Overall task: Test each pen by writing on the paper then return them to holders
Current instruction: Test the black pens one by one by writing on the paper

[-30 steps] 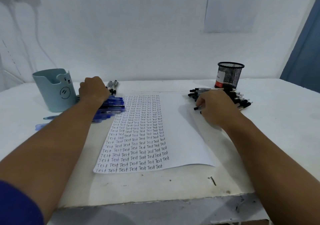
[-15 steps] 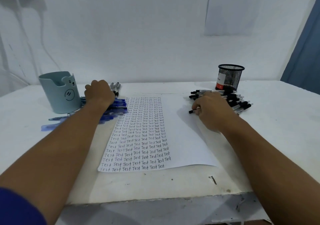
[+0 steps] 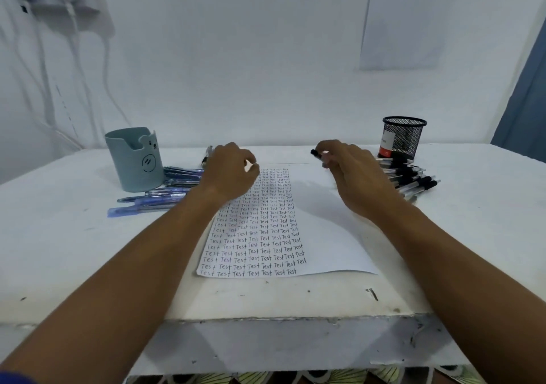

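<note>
A white paper [image 3: 325,236] filled with rows of "Test" lies in the middle of the table. My right hand [image 3: 357,177] hovers over the paper's top right corner and pinches a black-capped pen [image 3: 316,153], cap end pointing left. My left hand [image 3: 230,171] hangs over the paper's top left corner, fingers loosely curled with nothing in them, a short gap from the pen. Blue pens [image 3: 165,197] lie in a pile beside the teal bear holder [image 3: 134,159]. Black pens [image 3: 413,180] lie heaped in front of the black mesh holder [image 3: 403,141].
Two dark pens [image 3: 208,154] lie at the back, partly hidden behind my left hand. The white table [image 3: 74,250] ends at a chipped front edge [image 3: 266,318]. A wall stands close behind, with a notice sheet [image 3: 404,23] on it.
My right hand lifted a black pen out of the pile and brought it left over the paper. My left hand left the blue pens and moved right toward it.
</note>
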